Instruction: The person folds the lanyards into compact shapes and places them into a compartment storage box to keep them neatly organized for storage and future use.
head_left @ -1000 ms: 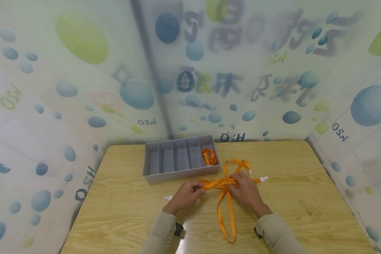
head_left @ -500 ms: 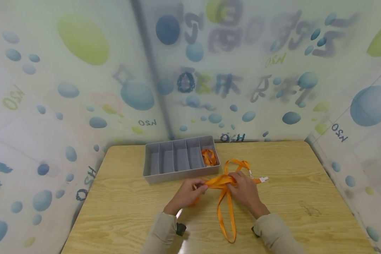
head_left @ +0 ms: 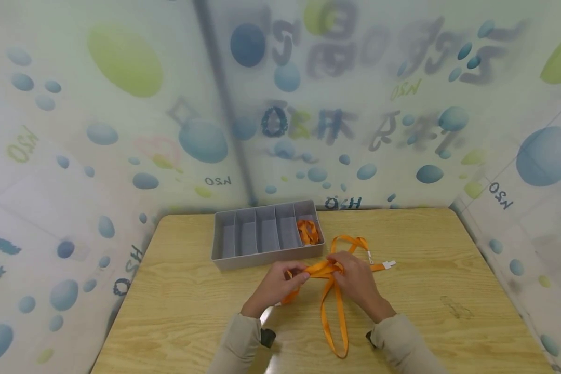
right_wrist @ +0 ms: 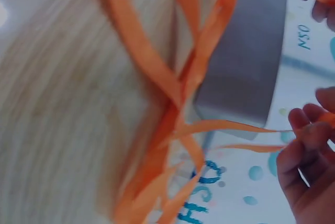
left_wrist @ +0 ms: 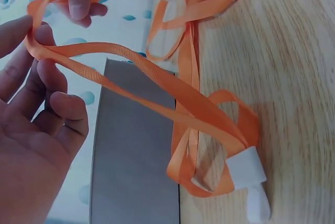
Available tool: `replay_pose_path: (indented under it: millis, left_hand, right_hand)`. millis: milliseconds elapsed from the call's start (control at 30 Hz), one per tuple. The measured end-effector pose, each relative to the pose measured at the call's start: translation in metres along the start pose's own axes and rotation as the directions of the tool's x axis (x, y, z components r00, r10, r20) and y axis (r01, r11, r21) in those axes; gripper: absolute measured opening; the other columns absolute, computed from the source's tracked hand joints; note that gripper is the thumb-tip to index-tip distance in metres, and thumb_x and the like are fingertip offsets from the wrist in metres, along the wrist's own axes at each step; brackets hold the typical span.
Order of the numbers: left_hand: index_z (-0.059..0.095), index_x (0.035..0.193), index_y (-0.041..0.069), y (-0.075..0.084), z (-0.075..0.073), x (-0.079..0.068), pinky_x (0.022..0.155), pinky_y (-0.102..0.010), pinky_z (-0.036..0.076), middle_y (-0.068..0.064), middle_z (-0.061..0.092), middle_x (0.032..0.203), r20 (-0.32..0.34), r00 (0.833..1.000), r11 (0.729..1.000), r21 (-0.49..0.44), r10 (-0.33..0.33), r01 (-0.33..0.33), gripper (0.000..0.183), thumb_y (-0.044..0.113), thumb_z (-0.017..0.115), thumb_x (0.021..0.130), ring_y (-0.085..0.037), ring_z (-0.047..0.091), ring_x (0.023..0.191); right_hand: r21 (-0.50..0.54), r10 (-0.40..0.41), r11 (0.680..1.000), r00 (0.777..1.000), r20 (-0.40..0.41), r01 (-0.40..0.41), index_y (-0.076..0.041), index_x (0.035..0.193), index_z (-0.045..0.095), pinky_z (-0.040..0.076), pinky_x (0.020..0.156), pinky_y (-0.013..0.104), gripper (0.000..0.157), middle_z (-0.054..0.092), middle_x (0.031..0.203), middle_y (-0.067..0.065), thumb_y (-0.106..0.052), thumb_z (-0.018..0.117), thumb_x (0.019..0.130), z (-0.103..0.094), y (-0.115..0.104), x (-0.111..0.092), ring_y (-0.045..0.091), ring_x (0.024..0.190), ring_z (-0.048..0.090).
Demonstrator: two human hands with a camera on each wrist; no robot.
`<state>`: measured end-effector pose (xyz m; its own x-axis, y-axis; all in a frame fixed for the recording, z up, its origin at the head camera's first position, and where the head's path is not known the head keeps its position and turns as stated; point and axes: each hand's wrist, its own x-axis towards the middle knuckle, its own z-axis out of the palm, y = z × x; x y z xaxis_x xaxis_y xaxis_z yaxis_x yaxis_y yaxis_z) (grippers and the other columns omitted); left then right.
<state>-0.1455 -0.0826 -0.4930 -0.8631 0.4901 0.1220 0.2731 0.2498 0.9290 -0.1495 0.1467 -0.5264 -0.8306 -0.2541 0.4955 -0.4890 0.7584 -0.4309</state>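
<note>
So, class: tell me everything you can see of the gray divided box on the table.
The gray box is long, shallow, open-topped and looks like plastic. Four thin dividers split it into five compartments; the rightmost holds an orange bundle. It stands upright on the wood-grain table near the back edge, turned slightly, its right end farther back. The left hand and right hand have their grip on orange straps, not on the box.

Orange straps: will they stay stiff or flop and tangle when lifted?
The orange straps will probably flop: they are thin bands bent into loose loops. They may tangle, since they cross one another. The white clip in the left wrist view could swing, as it sits at a strap's end.
</note>
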Motion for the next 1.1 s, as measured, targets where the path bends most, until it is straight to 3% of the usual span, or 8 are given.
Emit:
replay_pose_path:
  millis: [100,400,633,733,933,1100]
  left_hand:
    - [0.074,0.107,0.001,-0.012,0.003,0.002,0.058,-0.021,0.043,-0.011,0.072,0.091,-0.026,0.999,1.0,0.005,-0.018,0.019,0.016,0.009,0.068,0.095,-0.007,0.056,0.071]
    - [0.076,0.102,0.011,-0.016,-0.001,0.001,0.06,-0.024,0.049,-0.001,0.073,0.087,-0.113,0.994,1.0,-0.021,0.004,-0.006,0.013,0.018,0.074,0.091,-0.009,0.059,0.065]
    - [0.076,0.104,0.006,-0.015,-0.004,0.0,0.064,-0.025,0.05,-0.008,0.073,0.088,-0.131,0.991,0.999,-0.041,0.003,-0.009,0.015,0.014,0.073,0.092,-0.01,0.06,0.069]
    - [0.075,0.106,0.002,-0.006,-0.006,-0.002,0.062,-0.023,0.048,-0.012,0.073,0.089,-0.123,0.992,0.998,-0.059,-0.009,0.001,0.017,0.01,0.072,0.092,-0.009,0.058,0.068]
    - [0.073,0.109,-0.004,0.016,-0.01,-0.006,0.06,-0.022,0.049,-0.017,0.073,0.089,-0.104,0.994,0.993,-0.12,-0.027,0.014,0.019,0.004,0.071,0.091,-0.03,0.062,0.067]
    - [0.07,0.114,-0.007,0.018,-0.012,-0.006,0.063,-0.028,0.053,-0.02,0.072,0.091,-0.083,0.996,0.991,-0.135,-0.026,0.015,0.025,0.001,0.07,0.091,-0.046,0.062,0.074]
  right_hand:
    - [0.016,-0.013,1.0,0.999,0.044,0.013,-0.01,0.098,0.074,0.052,0.059,0.027,0.03,0.07,0.094,0.001,0.001,0.082,0.072,-0.005,-0.005,0.003,0.014,0.072,0.063]
    - [0.068,-0.07,0.996,0.994,0.086,0.064,-0.013,0.089,0.073,0.045,0.056,0.02,0.023,0.063,0.091,-0.004,-0.01,0.089,0.072,-0.017,-0.013,0.006,0.008,0.064,0.052]
    - [0.236,-0.004,0.971,0.991,0.133,-0.028,-0.01,0.088,0.072,0.043,0.054,0.021,0.015,0.061,0.087,-0.005,-0.004,0.082,0.08,-0.02,-0.013,0.007,0.002,0.063,0.045]
    - [0.259,0.015,0.965,0.991,0.136,-0.05,-0.009,0.089,0.072,0.045,0.056,0.022,0.013,0.062,0.086,-0.004,-0.003,0.081,0.081,-0.022,-0.013,0.007,0.003,0.065,0.047]
    - [0.305,0.025,0.951,0.995,0.095,-0.052,-0.01,0.086,0.075,0.048,0.058,0.022,0.01,0.062,0.082,-0.006,-0.005,0.081,0.081,-0.025,-0.012,0.009,0.004,0.068,0.052]
    - [0.358,-0.004,0.933,0.998,0.057,-0.016,-0.009,0.086,0.074,0.052,0.06,0.023,0.012,0.064,0.083,-0.005,-0.002,0.082,0.079,-0.026,-0.01,0.01,0.005,0.069,0.058]
